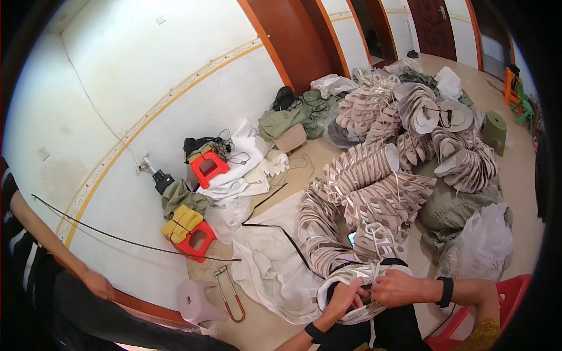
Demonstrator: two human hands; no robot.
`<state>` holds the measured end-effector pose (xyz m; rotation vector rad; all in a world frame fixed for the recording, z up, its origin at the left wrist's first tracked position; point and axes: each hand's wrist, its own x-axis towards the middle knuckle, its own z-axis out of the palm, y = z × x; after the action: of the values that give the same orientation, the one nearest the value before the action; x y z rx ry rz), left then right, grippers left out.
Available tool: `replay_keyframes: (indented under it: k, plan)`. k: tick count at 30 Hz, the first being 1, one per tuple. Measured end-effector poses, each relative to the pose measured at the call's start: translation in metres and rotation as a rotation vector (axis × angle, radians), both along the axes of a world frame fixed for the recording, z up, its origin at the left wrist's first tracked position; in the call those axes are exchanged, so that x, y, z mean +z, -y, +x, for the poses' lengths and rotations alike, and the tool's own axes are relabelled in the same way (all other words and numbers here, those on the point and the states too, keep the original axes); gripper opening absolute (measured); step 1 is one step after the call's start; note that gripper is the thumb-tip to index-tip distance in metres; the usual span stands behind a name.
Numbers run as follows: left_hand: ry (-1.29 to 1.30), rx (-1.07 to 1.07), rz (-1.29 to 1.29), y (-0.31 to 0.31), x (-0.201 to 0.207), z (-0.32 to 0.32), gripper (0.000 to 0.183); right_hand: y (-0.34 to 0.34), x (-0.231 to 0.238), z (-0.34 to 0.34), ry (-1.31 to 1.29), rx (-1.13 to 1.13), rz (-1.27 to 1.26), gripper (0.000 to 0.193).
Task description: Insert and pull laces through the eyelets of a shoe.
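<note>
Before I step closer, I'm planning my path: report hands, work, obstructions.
Left hand on the pale shoe upper, grip unclear. Right hand closed on its edge. Stacked uppers piled close ahead.

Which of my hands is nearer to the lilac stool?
Left. Your left hand is to the right of the lilac stool, at the pale shoe upper; your right hand is farther right, beyond the left one.

Honestly, the beige tile floor carried pretty much everything: big heaps of shoe uppers, a crumpled white sheet, a lumpy greenish sack, two red stools, plus a pinkish stool and an olive stool.
</note>
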<state>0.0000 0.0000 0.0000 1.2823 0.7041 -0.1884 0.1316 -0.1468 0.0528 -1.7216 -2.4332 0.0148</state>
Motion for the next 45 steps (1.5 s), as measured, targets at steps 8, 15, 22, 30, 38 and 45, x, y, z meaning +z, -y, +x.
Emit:
replay_keyframes:
  k: [8, 15, 22, 30, 38, 45]
  plan:
    - [0.075, -0.016, 0.168, 0.016, 0.017, 0.008, 0.052, 0.012, 0.006, -0.003, 0.058, -0.016, 0.058, 0.010]
    - [0.113, -0.035, 0.223, 0.017, 0.014, 0.004, 0.046, 0.013, 0.001, 0.008, -0.187, 0.079, -0.062, 0.012]
    - [0.129, -0.133, 0.415, 0.017, 0.021, 0.004, 0.039, 0.019, 0.005, -0.007, 0.027, 0.132, 0.003, 0.012]
    - [0.052, -0.080, 0.353, 0.015, 0.004, 0.007, 0.041, 0.016, -0.001, -0.014, 0.003, -0.058, -0.230, 0.015]
    - [0.054, -0.007, 0.200, 0.010, 0.000, 0.008, 0.043, 0.060, 0.028, -0.024, -0.254, 0.019, -0.710, 0.023]
    - [0.083, 0.033, 0.167, 0.011, -0.005, 0.008, 0.048, 0.118, 0.081, -0.042, -0.679, -0.125, -0.419, 0.025]
